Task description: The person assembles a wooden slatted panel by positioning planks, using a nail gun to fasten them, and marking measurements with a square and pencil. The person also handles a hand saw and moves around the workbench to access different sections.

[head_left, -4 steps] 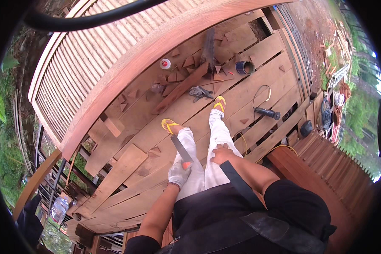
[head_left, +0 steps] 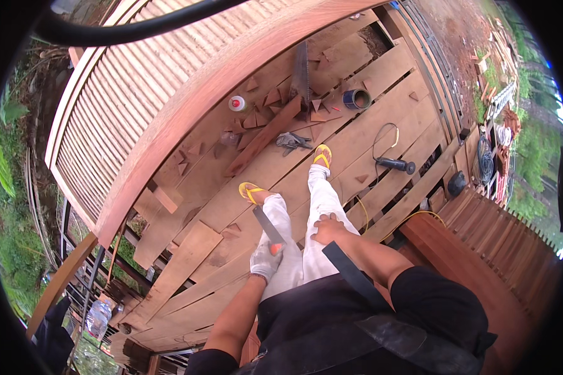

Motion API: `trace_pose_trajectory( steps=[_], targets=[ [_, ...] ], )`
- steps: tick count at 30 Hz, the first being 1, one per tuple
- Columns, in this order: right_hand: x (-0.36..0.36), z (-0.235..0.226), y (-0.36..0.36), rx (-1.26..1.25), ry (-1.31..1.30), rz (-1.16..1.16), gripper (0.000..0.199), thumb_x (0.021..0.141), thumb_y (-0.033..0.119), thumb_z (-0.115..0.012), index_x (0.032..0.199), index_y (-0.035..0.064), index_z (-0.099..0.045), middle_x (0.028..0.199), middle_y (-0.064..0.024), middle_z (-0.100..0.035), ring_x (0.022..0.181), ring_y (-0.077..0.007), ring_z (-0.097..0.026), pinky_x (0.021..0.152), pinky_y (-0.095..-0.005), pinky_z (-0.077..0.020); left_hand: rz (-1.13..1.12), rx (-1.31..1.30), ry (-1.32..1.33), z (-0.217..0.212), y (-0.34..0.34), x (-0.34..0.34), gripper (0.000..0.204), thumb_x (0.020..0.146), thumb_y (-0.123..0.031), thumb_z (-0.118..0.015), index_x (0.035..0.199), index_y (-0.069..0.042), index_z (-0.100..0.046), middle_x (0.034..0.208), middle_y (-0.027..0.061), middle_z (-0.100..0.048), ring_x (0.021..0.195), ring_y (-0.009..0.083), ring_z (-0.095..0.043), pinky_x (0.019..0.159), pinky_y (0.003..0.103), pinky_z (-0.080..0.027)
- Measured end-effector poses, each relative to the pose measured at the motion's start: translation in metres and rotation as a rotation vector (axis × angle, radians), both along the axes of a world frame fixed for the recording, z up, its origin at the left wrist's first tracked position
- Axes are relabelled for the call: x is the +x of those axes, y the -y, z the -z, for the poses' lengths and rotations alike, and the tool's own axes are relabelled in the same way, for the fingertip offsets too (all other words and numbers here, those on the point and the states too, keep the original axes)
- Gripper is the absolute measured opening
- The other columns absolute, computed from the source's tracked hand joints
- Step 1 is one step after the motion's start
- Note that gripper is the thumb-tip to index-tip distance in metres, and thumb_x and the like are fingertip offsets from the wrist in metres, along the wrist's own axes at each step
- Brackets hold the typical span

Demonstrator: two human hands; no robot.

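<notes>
Head view, only one: person sits above a plank deck [head_left: 356, 144], legs in white trousers stretched out, yellow sandals on both feet. Left hand [head_left: 266, 259] wears a white work glove and is closed around the orange-tipped handle of a chisel-like tool [head_left: 268, 226], its dark flat blade pointing up-frame along the left thigh, just beside the knee. Right hand [head_left: 327, 228] is bare, resting palm-down on the right thigh, fingers loosely curled, holding nothing. Further out on the deck: a handsaw [head_left: 301, 75] lying by the long curved reddish beam [head_left: 231, 81], triangular wood offcuts [head_left: 263, 115] scattered near it, a pair of grey gloves [head_left: 292, 142] just beyond the right foot, a blue-rimmed can [head_left: 356, 99], a small white bottle with a red cap [head_left: 236, 103], and a black power tool with cord [head_left: 394, 164] to the right. Risks as I read it: blade sits close to the trouser leg, so a slip or wrist twist could nick the thigh; bare right hand is near that same line. Deck boards have open gaps, so a dropped tool could fall through. Offcuts and cord underfoot plus open sandals make a trip or puncture hazard.
</notes>
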State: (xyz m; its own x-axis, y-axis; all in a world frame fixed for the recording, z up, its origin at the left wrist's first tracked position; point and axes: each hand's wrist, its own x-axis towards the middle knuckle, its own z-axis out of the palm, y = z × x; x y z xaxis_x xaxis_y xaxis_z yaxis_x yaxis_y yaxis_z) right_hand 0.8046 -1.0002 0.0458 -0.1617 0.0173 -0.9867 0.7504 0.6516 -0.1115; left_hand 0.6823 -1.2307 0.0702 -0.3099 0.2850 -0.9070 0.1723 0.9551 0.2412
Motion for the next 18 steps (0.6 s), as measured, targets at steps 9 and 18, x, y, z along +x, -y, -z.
trace_pose_trajectory(
  steps=[9, 18],
  targets=[
    [0.042, 0.127, -0.132, 0.258, -0.396, 0.446, 0.029, 0.089, 0.025, -0.066, 0.11, 0.0057, -0.068, 0.099, -0.0177, -0.072, 0.093, -0.0326, -0.07, 0.083, -0.0412, -0.0546, 0.006, -0.082, -0.154, 0.025, -0.023, 0.014, 0.063, 0.085, -0.054, -0.063, 0.122, -0.004, -0.062, 0.111, 0.0225, -0.069, 0.105, 0.0383, -0.065, 0.092, 0.049, -0.05],
    [-0.041, -0.037, -0.206, -0.259, -0.692, 1.034, 0.014, 0.093, 0.015, -0.068, 0.098, 0.0024, -0.068, 0.082, -0.0025, -0.067, 0.073, -0.0098, -0.062, 0.068, -0.0264, -0.0509, -0.11, -0.207, -0.109, 0.002, -0.101, 0.036, 0.067, 0.087, -0.056, -0.061, 0.131, -0.005, -0.057, 0.115, 0.0233, -0.068, 0.109, 0.0397, -0.064, 0.096, 0.048, -0.049]
  ],
)
